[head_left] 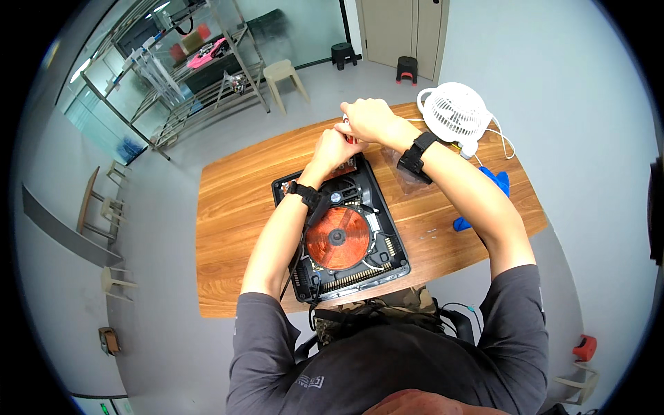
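I had the fingers of the left hand point(333, 148) bent closed on a small red piece point(351, 140) above the far end of the opened cooktop point(368, 200). The fingers of the right hand point(373, 120) were curled in just beyond, close against the left; from my end I could not tell whether they gripped the red piece too.

The cooktop lay on the left-to-middle part of the wooden tabletop point(235, 228), its near end by the near edge. I could see its round copper coil point(349, 251) toward the near end and a black fan point(337, 196) farther along. The left forearm, with its black wristband point(315, 200), crossed the cooktop's left side and hid part of it, while the left hand covered some of the far end.

To the right, the other forearm passed over a blue cloth point(494, 182), hiding its middle. A clear bag point(409, 181) lay beside the cooktop, some small metal bits point(430, 234) nearer me, and a white fan point(456, 114) at the far right.
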`<state>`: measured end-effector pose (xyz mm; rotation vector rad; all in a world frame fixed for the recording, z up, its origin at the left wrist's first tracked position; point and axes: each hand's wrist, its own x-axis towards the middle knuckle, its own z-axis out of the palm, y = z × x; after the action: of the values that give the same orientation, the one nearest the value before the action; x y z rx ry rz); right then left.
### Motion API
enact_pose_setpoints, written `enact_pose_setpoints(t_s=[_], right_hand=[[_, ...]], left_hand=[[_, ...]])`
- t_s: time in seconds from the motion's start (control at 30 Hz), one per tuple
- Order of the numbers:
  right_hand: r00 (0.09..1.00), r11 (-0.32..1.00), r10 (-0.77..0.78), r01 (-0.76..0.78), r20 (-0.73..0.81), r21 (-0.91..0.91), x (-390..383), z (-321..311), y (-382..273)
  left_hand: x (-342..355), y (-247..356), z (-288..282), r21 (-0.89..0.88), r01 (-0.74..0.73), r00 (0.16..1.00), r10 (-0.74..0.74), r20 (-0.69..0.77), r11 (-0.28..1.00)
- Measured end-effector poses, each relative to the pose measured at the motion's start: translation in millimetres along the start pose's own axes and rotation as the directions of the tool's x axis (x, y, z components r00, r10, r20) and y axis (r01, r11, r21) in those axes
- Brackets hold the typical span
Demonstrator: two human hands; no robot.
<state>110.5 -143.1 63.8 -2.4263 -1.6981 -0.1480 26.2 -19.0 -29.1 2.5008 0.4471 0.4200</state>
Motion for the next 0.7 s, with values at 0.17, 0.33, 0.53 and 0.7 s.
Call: enact_pose_setpoints(t_s=[0.17,0.33,0.53,0.7], right_hand=[[0.988,0.990,-0.098,0.085,0.121,0.109,-4,-4,9],[0.978,0.981,-0.146,0.123,0.146,0.153,-4,0,15],[0.994,0.995,0.021,-0.011,-0.103,0.101,-9,2,0],[0.998,0.999,0.032,-0.032,0.055,0.002,-4,-2,1]], left_hand=[[-2,6,-9,0.104,-0.016,0.998,0.011,0.057,0.994],[-8,21,-15,0.175,-0.020,0.995,0.002,0.101,0.984],[-1,-9,4,-0.156,-0.166,0.986,0.169,0.001,0.974],[-2,-5,5,-0.064,-0.071,0.997,0.072,0.014,0.995]])
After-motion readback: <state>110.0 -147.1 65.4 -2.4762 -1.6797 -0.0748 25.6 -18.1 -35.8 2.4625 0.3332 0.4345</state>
